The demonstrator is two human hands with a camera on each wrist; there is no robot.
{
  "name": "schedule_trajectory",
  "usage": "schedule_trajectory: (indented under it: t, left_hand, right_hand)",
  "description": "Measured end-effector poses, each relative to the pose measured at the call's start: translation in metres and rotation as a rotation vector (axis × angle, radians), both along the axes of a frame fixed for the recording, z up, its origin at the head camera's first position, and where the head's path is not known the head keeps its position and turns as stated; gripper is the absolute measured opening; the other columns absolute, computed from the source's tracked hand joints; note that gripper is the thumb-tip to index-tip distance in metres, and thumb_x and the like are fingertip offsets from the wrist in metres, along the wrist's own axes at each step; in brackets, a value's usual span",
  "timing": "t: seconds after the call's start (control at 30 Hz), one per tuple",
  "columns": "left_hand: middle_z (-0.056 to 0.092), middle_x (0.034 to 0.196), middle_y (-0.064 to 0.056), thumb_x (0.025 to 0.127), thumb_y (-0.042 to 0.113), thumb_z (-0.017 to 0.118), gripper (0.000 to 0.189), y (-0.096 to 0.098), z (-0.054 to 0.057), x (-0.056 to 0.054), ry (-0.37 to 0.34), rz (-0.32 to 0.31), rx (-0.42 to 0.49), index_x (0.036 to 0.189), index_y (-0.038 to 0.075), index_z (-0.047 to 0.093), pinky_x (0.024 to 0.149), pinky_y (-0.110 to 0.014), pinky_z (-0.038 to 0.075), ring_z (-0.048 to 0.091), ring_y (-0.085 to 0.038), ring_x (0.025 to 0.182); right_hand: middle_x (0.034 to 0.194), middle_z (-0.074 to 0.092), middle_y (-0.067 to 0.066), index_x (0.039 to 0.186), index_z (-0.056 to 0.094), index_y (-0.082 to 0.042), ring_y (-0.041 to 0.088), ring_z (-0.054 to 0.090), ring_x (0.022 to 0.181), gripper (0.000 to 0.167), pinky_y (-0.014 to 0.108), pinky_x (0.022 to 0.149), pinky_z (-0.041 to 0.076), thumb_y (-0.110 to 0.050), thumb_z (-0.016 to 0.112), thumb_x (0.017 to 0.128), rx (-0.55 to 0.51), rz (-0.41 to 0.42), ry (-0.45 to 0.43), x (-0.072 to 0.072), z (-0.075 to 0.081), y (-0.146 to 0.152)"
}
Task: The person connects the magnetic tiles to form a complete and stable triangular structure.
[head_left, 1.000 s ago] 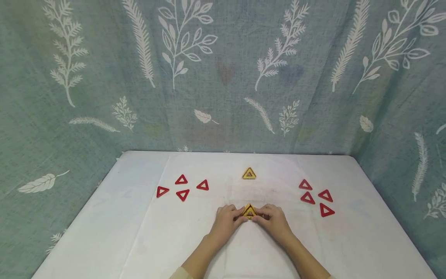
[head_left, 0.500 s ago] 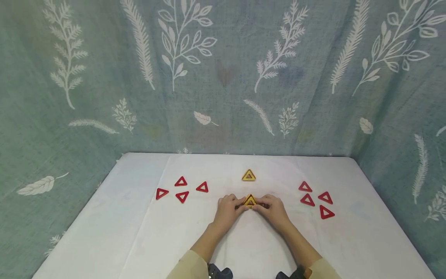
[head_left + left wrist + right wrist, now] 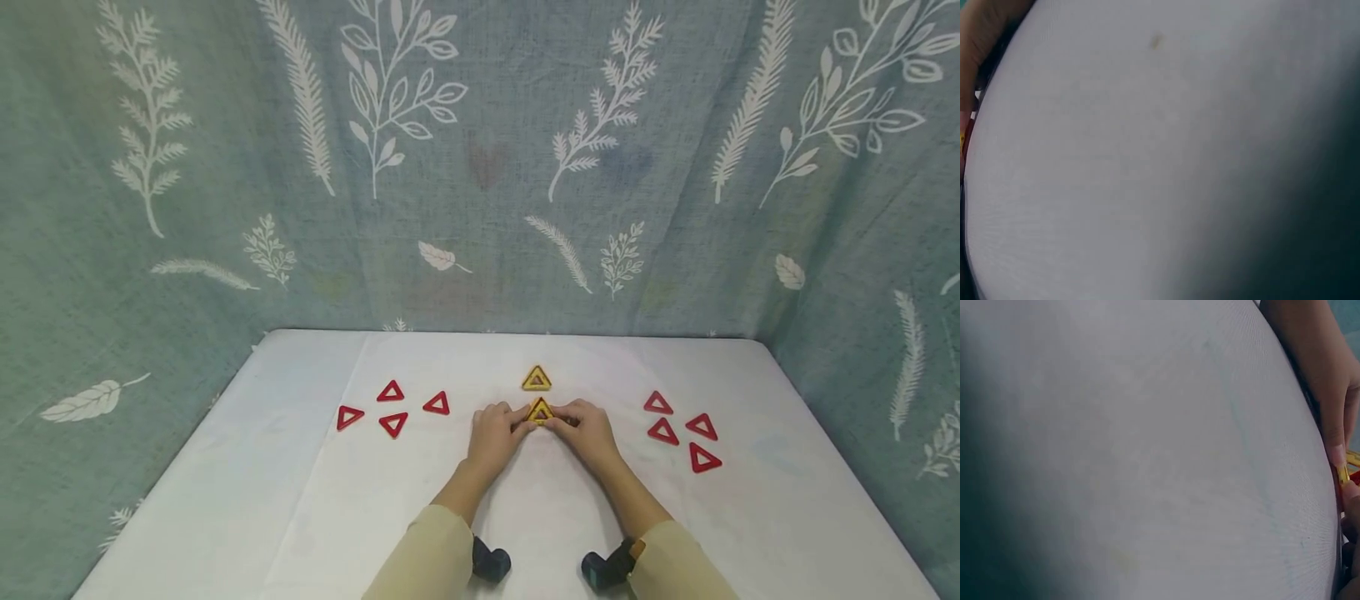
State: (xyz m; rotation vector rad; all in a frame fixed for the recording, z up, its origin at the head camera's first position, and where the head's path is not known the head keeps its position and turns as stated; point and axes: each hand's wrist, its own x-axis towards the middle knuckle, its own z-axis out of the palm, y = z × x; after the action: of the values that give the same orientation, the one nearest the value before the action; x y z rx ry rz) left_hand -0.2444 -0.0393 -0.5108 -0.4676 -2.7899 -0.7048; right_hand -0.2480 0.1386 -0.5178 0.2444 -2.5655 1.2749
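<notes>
Both hands meet around a small triangular frame [image 3: 541, 422], yellow with red edging, over the middle of the white table. My left hand [image 3: 493, 437] pinches its left side between thumb and fingers. From the right, my right hand [image 3: 588, 433] pinches the opposite side the same way. Just beyond it lies a yellow triangular frame [image 3: 536, 387] with its point facing away. The right wrist view catches the thumb on a yellow edge [image 3: 1344, 475] with red beside it. At the border of the left wrist view, only a sliver of yellow and red shows.
Several red triangular frames [image 3: 393, 416] lie scattered to the left, and several more red frames [image 3: 663, 440] to the right. Dark wrist-worn devices [image 3: 491, 563] hang below both sleeves. A leaf-patterned green curtain [image 3: 480, 167] surrounds the white table [image 3: 360, 533].
Both hands have moved forward together, carrying the triangular frame away from the body until it is close to the far yellow one. The red frames have stayed put.
</notes>
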Motion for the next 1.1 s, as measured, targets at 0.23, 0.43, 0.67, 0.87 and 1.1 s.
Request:
schedule_trajectory:
  t: [0.23,0.43,0.67,0.87,1.1]
  left_hand:
    - [0.051,0.078,0.005,0.088,0.044,0.061,0.04,0.0,0.001,-0.011,-0.039,0.054,-0.013,0.12,0.022,0.065,0.067,-0.028,0.026,0.037,-0.011,0.068]
    - [0.052,0.079,0.004,0.088,0.045,0.06,0.041,-0.002,0.003,-0.013,-0.063,0.096,-0.035,0.122,0.023,0.064,0.067,-0.029,0.027,0.038,-0.012,0.069]
    - [0.052,0.079,0.004,0.09,0.045,0.058,0.042,0.001,0.0,-0.013,-0.08,0.105,-0.071,0.124,0.023,0.062,0.067,-0.029,0.028,0.038,-0.013,0.068]
    - [0.05,0.077,0.004,0.089,0.044,0.059,0.041,0.003,-0.001,-0.013,-0.065,0.135,-0.079,0.124,0.024,0.063,0.066,-0.029,0.027,0.037,-0.014,0.067]
    - [0.048,0.076,0.006,0.084,0.043,0.066,0.046,0.002,-0.005,-0.013,-0.034,0.112,0.02,0.123,0.018,0.064,0.069,-0.03,0.031,0.041,-0.013,0.071]
  right_hand:
    - [0.072,0.063,-0.001,0.096,0.075,-0.008,0.009,0.046,0.062,0.025,0.023,0.057,0.038,-0.02,0.08,0.074,0.042,-0.014,0.055,-0.009,0.001,-0.001]
    - [0.073,0.064,-0.001,0.095,0.075,-0.008,0.008,0.047,0.062,0.026,0.023,0.057,0.04,-0.024,0.078,0.076,0.051,-0.019,0.036,-0.013,-0.001,-0.005]
    - [0.074,0.063,-0.002,0.097,0.075,-0.01,0.009,0.047,0.063,0.027,0.025,0.06,0.038,-0.03,0.076,0.078,0.117,-0.074,-0.026,-0.01,-0.001,-0.007]
    - [0.076,0.065,-0.002,0.097,0.075,-0.011,0.009,0.049,0.065,0.028,0.027,0.063,0.039,-0.031,0.075,0.079,0.137,-0.078,-0.023,-0.009,0.0,-0.008]
    - [0.074,0.061,-0.003,0.1,0.074,-0.01,0.009,0.049,0.065,0.029,0.025,0.062,0.041,-0.026,0.078,0.077,0.09,-0.068,-0.043,-0.008,0.002,-0.004]
